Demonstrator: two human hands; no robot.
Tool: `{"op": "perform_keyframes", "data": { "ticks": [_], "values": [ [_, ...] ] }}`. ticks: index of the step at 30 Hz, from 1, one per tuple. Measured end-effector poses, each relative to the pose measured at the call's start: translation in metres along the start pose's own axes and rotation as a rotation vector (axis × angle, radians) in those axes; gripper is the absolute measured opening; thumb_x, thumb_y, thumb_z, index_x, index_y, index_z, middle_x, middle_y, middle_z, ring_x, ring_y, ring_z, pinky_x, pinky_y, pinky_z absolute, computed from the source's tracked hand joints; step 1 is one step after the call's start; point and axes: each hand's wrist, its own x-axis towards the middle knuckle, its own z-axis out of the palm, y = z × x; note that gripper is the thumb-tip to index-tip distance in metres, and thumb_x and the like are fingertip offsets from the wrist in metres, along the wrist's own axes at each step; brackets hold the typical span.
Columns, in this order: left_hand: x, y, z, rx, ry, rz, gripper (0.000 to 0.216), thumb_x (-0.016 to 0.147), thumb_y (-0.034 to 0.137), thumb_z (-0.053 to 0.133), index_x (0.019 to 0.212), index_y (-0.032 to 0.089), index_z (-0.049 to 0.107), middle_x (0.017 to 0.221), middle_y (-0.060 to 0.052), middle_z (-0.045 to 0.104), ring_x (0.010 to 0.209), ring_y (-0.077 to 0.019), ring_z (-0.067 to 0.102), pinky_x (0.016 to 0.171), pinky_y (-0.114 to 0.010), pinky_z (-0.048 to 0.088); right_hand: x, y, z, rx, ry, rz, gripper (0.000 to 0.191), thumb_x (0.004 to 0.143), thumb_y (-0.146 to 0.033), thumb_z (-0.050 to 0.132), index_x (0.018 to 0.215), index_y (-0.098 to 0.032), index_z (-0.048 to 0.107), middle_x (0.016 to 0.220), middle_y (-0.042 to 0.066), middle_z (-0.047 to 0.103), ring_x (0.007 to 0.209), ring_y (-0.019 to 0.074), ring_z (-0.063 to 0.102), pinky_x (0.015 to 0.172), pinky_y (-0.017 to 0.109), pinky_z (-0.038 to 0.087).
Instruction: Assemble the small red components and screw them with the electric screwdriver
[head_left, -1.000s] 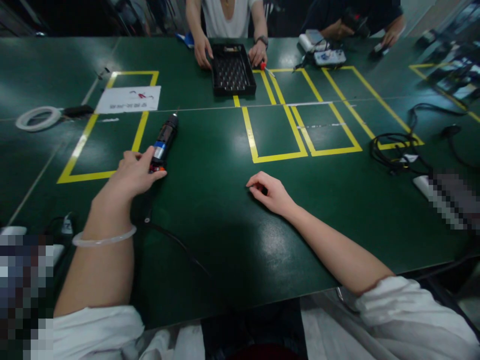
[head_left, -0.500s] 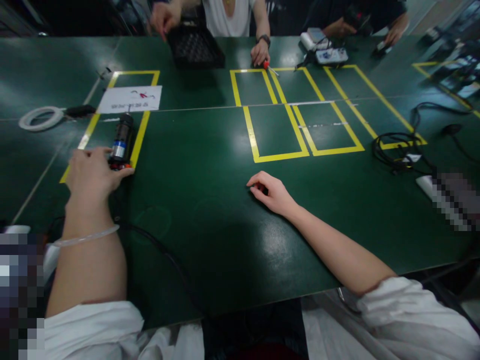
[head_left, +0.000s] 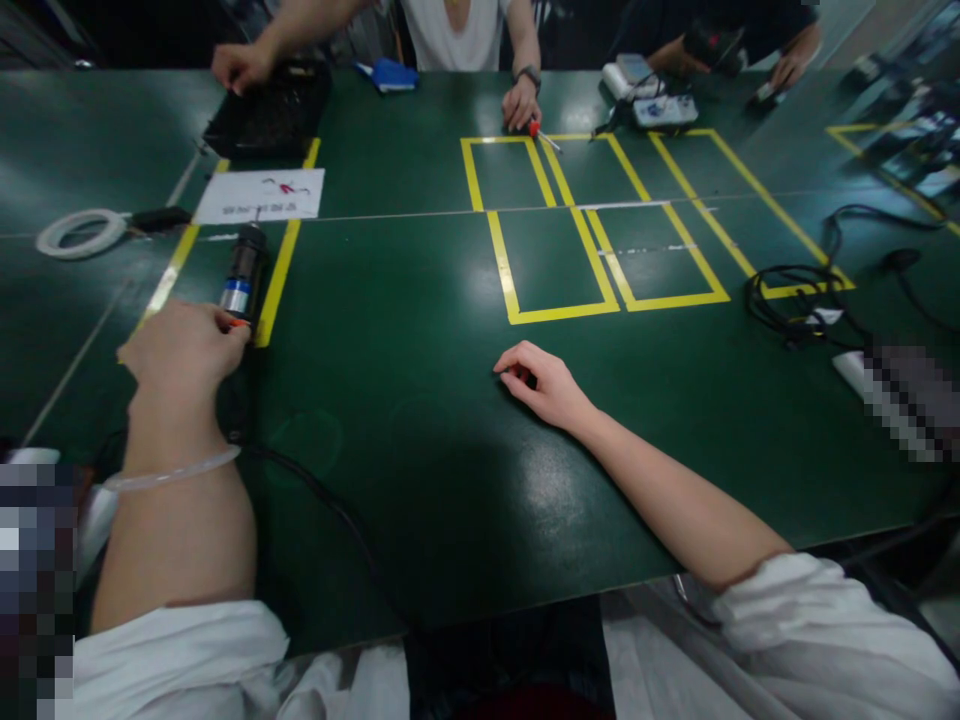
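An electric screwdriver (head_left: 246, 262) with a dark body, a silver-blue band and an orange part lies on the green table at the left, its bit pointing away from me. My left hand (head_left: 184, 345) is closed at its near end, thumb and fingers around the orange part. The palm side and some fingers are hidden. A black cable (head_left: 322, 490) runs from below that hand toward the table's near edge. My right hand (head_left: 544, 385) rests on the table with curled fingers, thumb close to the index finger, and nothing shows in it.
Yellow tape outlines (head_left: 562, 314) mark the table. Beyond the screwdriver lie a white paper label (head_left: 259, 197) and a black tray (head_left: 270, 115) under another person's hand. That person's other hand is at a red-handled screwdriver (head_left: 535, 129). A coiled cable (head_left: 780, 305) lies at the right.
My left hand's thumb and fingers have closed in at the screwdriver's orange part. Across the table, the other person's black tray has moved left and down, behind the label. My right hand stays put.
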Motion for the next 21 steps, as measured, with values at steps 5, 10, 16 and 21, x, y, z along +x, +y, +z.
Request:
{"op": "perform_keyframes", "data": {
  "ticks": [5, 10, 16, 21],
  "values": [
    [-0.014, 0.026, -0.009, -0.135, 0.178, 0.154, 0.053, 0.096, 0.048, 0.039, 0.127, 0.012, 0.062, 0.109, -0.013, 0.065, 0.095, -0.0271, 0.057, 0.088, -0.047, 0.049, 0.001, 0.001, 0.001, 0.004, 0.006, 0.004, 0.01, 0.092, -0.016, 0.055, 0.098, -0.019, 0.063, 0.091, 0.004, 0.062, 0.075, 0.0136, 0.057, 0.068, 0.027, 0.048],
    [-0.061, 0.097, -0.003, -0.629, -0.077, 0.738, 0.046, 0.096, 0.043, 0.045, 0.128, 0.015, 0.062, 0.108, -0.009, 0.07, 0.094, -0.0196, 0.064, 0.088, -0.032, 0.048, 0.0, 0.002, 0.0, 0.014, 0.001, -0.007, 0.01, 0.091, -0.017, 0.056, 0.098, -0.019, 0.063, 0.091, 0.003, 0.063, 0.076, 0.0135, 0.059, 0.068, 0.026, 0.048],
    [-0.115, 0.151, 0.024, -0.821, -0.621, 1.044, 0.058, 0.097, 0.039, 0.046, 0.149, 0.015, 0.041, 0.093, -0.004, 0.063, 0.087, -0.0167, 0.06, 0.081, -0.028, 0.048, 0.0, 0.0, 0.001, 0.127, -0.126, -0.031, 0.024, 0.088, -0.023, 0.067, 0.112, -0.02, 0.062, 0.093, 0.002, 0.066, 0.072, 0.0122, 0.059, 0.068, 0.026, 0.049],
    [-0.12, 0.153, 0.033, -0.859, -0.702, 1.077, 0.064, 0.098, 0.039, 0.046, 0.155, 0.017, 0.03, 0.092, -0.003, 0.059, 0.087, -0.0163, 0.057, 0.082, -0.029, 0.047, 0.0, -0.001, 0.003, 0.159, -0.183, -0.056, 0.015, 0.09, -0.022, 0.065, 0.104, -0.018, 0.065, 0.085, 0.0, 0.065, 0.069, 0.0115, 0.057, 0.067, 0.025, 0.048]
  ]
}}
